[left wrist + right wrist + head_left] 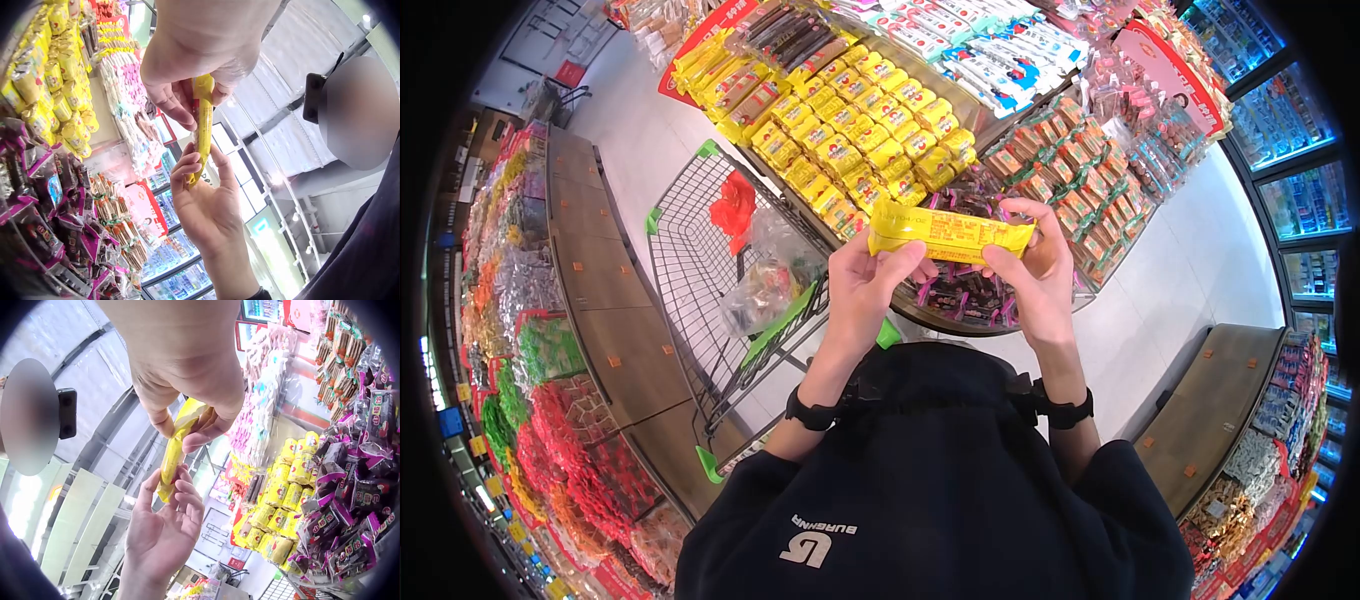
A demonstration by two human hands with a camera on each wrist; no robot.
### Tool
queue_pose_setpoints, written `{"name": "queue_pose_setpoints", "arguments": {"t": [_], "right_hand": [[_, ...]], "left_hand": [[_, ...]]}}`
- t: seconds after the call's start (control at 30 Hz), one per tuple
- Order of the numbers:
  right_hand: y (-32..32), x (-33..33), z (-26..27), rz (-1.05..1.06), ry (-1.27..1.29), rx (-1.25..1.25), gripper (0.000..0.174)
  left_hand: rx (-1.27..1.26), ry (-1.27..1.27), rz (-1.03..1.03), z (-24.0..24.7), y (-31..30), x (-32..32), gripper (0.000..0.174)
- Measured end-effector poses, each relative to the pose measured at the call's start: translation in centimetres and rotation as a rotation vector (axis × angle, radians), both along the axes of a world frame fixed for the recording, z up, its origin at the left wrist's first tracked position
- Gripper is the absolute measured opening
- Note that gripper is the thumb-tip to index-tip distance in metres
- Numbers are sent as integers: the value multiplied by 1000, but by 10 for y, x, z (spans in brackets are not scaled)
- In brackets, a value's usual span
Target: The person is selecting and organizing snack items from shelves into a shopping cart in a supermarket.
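Note:
A long yellow snack packet with small red print is held level in front of the chest in the head view. My left hand pinches its left end, thumb on the near face and fingers behind. At the other end my right hand grips it the same way, its index finger raised along the top corner. Both wrist views show the packet edge-on between the two hands. Below and behind it lie dark snack packs with purple ends in the display bin.
Stacked yellow packs fill the bin beyond the left hand; brown snack packs with green bands lie to the right. A wire shopping cart holding a red bag stands at the left. Snack shelves curve along the left side.

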State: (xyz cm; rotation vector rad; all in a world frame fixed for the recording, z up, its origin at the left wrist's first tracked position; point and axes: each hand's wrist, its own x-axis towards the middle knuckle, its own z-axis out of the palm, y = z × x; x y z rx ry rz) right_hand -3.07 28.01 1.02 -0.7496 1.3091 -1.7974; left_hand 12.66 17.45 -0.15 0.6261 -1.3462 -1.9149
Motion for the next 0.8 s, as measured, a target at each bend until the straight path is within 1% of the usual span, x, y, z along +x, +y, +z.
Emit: {"name": "queue_pose_setpoints", "arguments": {"t": [0.27, 0.47, 0.8], "right_hand": [[0, 0, 0, 0, -3, -14, 48], [0, 0, 2, -24, 2, -20, 40], [2, -3, -2, 14, -2, -9, 29]], "left_hand": [[-2, 6, -9, 0, -1, 0, 21], [-9, -9, -19, -1, -2, -2, 21], [-5, -10, -19, -1, -2, -3, 23]]}}
